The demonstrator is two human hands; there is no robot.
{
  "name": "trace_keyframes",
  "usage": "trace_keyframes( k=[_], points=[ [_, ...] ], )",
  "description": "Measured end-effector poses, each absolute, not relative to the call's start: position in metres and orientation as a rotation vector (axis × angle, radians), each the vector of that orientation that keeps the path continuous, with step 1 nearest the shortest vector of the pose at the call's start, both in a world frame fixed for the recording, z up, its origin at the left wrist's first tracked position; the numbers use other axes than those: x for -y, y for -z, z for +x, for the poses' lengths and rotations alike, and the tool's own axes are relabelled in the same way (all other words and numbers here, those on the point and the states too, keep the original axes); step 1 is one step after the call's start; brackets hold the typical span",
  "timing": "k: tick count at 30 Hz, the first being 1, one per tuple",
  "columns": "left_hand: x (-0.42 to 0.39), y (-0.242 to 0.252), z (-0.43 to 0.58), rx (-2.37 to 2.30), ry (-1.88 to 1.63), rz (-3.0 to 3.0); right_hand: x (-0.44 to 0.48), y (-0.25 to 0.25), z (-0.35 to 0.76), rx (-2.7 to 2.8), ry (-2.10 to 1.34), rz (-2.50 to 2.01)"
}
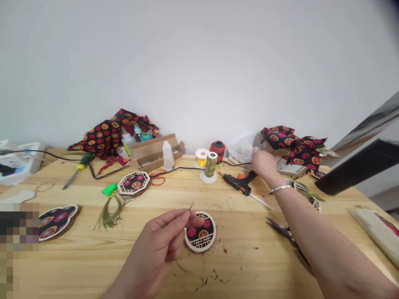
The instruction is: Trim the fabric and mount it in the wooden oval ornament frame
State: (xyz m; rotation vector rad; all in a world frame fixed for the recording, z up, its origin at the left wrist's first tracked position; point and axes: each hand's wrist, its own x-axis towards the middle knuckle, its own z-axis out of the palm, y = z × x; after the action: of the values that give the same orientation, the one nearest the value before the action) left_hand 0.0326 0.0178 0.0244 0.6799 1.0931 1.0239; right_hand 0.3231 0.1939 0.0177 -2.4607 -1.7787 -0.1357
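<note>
My left hand (162, 245) hovers over the wooden table (93, 257) in a pinch, thumb and forefinger closed on a thin green thread end (191, 206). Just right of it lies a round wooden lattice ornament (200, 236) backed with dark patterned fabric. My right hand (264, 162), a silver bracelet on its wrist, reaches to the far right of the table, resting at a white plastic bag (241, 149) and patterned fabric scraps (293, 147); its fingers are mostly hidden. A black glue gun (240, 183) lies just below that hand.
Gold and yellow thread spools (210, 165) and a red spool (217, 149) stand mid-table. An octagonal ornament (134, 184), green tassel (109, 214), screwdriver (76, 171), cardboard box (154, 151) and more fabric (107, 135) lie at the left. Scissors (282, 229) lie under my right forearm.
</note>
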Motion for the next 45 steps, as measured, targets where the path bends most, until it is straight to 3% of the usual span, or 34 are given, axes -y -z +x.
trace_keyframes(
  k=[9, 19, 26, 31, 36, 45],
  points=[
    [-0.019, -0.023, 0.033, -1.082, -1.015, 0.683, -0.181, -0.023, 0.327, 1.850, 0.011, -2.294],
    [-0.015, -0.023, 0.035, -1.096, -1.014, 0.678, -0.148, -0.028, 0.317, 1.703, 0.407, -2.072],
    [-0.015, -0.023, 0.036, -1.105, -1.026, 0.687, -0.148, -0.032, 0.317, 1.669, 0.333, -1.988],
    [-0.015, -0.024, 0.034, -1.118, -1.042, 0.689, -0.119, -0.042, 0.290, 1.768, -0.014, -1.672],
    [-0.016, -0.025, 0.033, -1.143, -1.051, 0.682, -0.081, -0.029, 0.253, 1.848, -0.573, -1.508],
    [-0.015, -0.030, 0.035, -1.156, -1.066, 0.636, -0.051, -0.011, 0.221, 1.333, -1.522, -1.145]
  ],
)
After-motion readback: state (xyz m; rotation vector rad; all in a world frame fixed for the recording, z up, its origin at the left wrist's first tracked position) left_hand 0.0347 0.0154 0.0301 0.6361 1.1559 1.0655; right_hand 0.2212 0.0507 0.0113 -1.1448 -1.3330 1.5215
